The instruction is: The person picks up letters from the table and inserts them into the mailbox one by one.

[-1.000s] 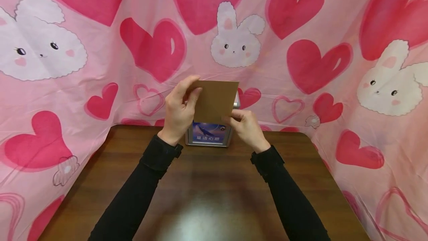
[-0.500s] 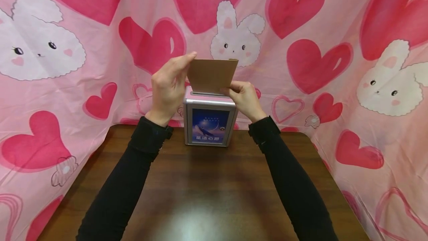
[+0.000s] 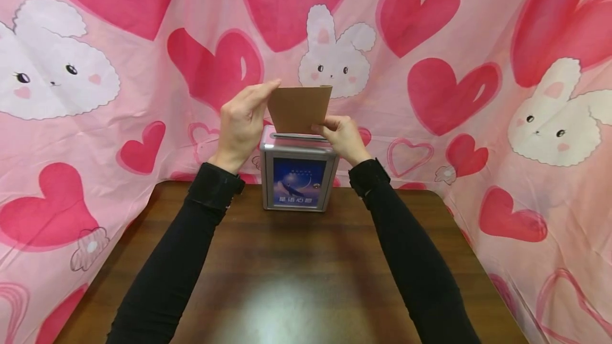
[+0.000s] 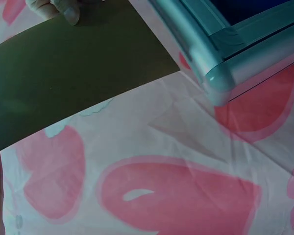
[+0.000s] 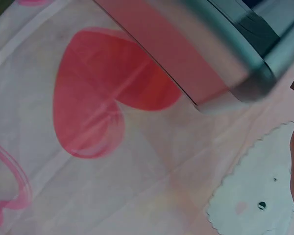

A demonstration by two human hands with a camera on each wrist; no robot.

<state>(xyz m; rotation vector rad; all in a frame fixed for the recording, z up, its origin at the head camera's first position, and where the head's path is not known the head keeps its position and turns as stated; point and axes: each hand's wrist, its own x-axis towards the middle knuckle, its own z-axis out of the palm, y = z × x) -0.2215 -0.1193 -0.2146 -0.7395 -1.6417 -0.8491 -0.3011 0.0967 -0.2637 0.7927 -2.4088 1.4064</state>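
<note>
A flat brown paper piece [image 3: 299, 110], card or envelope, stands upright just above the box in the head view. My right hand [image 3: 343, 136] pinches its lower right corner between thumb and fingers, also seen by the fingertips [image 4: 68, 10] in the left wrist view. My left hand [image 3: 242, 123] is at its left edge, fingers straight, with the fingertips near the upper left corner. Below is a silver-framed box [image 3: 296, 182] with a pink top, a slot [image 3: 302, 136] and a blue picture on its front. Whether the paper's lower edge enters the slot is hard to tell.
The box stands at the far side of a dark brown wooden table [image 3: 287, 259]. Right behind it hangs a pink cloth [image 3: 287, 62] with hearts and rabbits, which also encloses both sides. A small lock [image 3: 316, 186] sits on the box front.
Both hands have raised the brown paper from in front of the box to above its slotted top. Over the last half second, paper and right hand shifted slightly left.
</note>
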